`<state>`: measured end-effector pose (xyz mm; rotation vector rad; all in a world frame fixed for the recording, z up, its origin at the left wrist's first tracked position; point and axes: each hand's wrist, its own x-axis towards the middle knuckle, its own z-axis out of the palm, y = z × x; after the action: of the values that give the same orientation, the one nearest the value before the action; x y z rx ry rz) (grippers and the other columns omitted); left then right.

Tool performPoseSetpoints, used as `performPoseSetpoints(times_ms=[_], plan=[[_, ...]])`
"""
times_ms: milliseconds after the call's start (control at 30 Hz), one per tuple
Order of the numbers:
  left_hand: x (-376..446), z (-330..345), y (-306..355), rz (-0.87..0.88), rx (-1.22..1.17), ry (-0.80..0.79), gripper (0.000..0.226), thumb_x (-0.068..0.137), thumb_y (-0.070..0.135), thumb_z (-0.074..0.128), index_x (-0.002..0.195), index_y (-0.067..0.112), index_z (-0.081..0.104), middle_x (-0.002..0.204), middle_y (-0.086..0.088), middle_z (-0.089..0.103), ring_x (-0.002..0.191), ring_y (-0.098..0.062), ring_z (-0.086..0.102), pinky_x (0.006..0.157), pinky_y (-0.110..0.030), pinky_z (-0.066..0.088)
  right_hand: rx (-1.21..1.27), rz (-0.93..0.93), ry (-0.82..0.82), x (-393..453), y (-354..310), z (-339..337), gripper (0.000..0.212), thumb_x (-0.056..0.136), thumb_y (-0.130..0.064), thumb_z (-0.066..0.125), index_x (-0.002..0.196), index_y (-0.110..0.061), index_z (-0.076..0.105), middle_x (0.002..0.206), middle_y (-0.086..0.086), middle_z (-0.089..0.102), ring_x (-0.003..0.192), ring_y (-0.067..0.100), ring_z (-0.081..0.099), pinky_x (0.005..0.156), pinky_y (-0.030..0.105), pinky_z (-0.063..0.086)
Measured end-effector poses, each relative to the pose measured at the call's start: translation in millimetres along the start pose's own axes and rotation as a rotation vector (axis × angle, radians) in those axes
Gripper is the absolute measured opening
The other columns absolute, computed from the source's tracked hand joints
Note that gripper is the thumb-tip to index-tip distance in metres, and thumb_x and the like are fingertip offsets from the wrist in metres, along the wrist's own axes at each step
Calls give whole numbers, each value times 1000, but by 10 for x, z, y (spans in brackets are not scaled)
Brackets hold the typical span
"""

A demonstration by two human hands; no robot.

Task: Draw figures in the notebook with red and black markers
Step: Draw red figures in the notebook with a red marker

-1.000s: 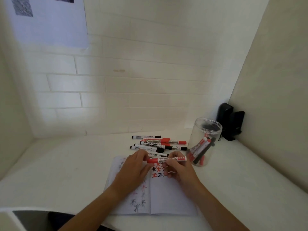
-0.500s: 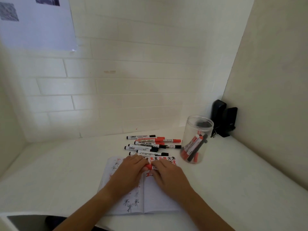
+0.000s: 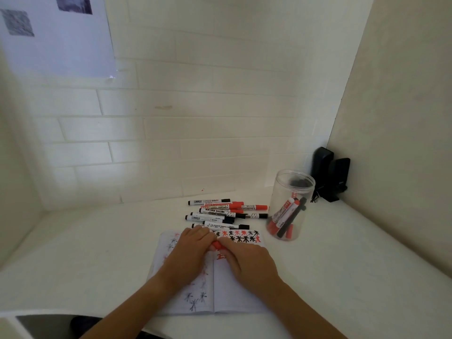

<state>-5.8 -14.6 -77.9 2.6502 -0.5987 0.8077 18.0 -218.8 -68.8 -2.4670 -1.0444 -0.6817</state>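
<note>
— Gripping together over the open notebook (image 3: 234,299), the left hand (image 3: 188,255) and right hand (image 3: 249,263) both pinch one red marker (image 3: 216,245), only its red end showing between the fingertips.

— And the rest?

— Loose red and black markers (image 3: 220,212) lie just beyond the notebook on the white desk (image 3: 97,253); more stand tilted in the clear jar (image 3: 291,206) to the right.

Both hands (image 3: 215,255) on red marker (image 3: 216,245)

Your far right corner: black device (image 3: 330,172) against wall. Paper sheet (image 3: 56,35) taped upper left on brick wall (image 3: 195,133).
</note>
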Motion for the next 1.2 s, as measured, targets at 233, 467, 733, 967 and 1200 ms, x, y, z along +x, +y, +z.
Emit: performPoseSetpoints(times_ms=[233, 467, 733, 967, 1200], plan=[[-5, 15, -40, -317, 18, 158, 33, 100, 37, 41, 116, 23, 66, 108, 8, 60, 99, -11, 53, 85, -28, 44, 105, 230, -59, -42, 91, -48, 45, 107, -53, 34, 146, -30, 35, 90, -9, 68, 72, 13, 64, 63, 29, 49], [-9, 84, -126, -610, 46, 86, 48, 92, 11, 57, 139, 4, 51, 125, -11, 57, 111, -29, 54, 94, -44, 49, 273, 314, -15, -60, 67, -170, 39, 108, -24, 42, 147, -31, 40, 114, -8, 64, 93, 7, 63, 79, 23, 52], [-17, 11, -47, -331, 6, 88, 7, 88, 25, 60, 95, 25, 59, 94, 12, 54, 85, -8, 48, 78, -32, 49, 779, 544, 168, -9, 100, -277, 36, 107, -4, 47, 119, -27, 71, 99, -12, 74, 87, 8, 73, 76, 24, 60], [-31, -12, -84, -215, -81, -73, 35, 90, 48, 51, 119, 34, 64, 117, 15, 50, 108, -4, 47, 94, -34, 46, 1125, 692, 98, -20, 43, -324, 19, 102, -7, 60, 114, -19, 67, 82, 6, 73, 75, 21, 69, 66, 25, 55], [-161, -105, 18, -248, -55, -363, 72, 85, 84, 38, 149, 54, 28, 156, 12, 21, 146, -10, 15, 122, -38, 13, 1056, 771, 124, 1, 29, -293, 25, 110, -27, 45, 100, -18, 66, 66, 8, 59, 58, 20, 55, 49, 28, 40]])
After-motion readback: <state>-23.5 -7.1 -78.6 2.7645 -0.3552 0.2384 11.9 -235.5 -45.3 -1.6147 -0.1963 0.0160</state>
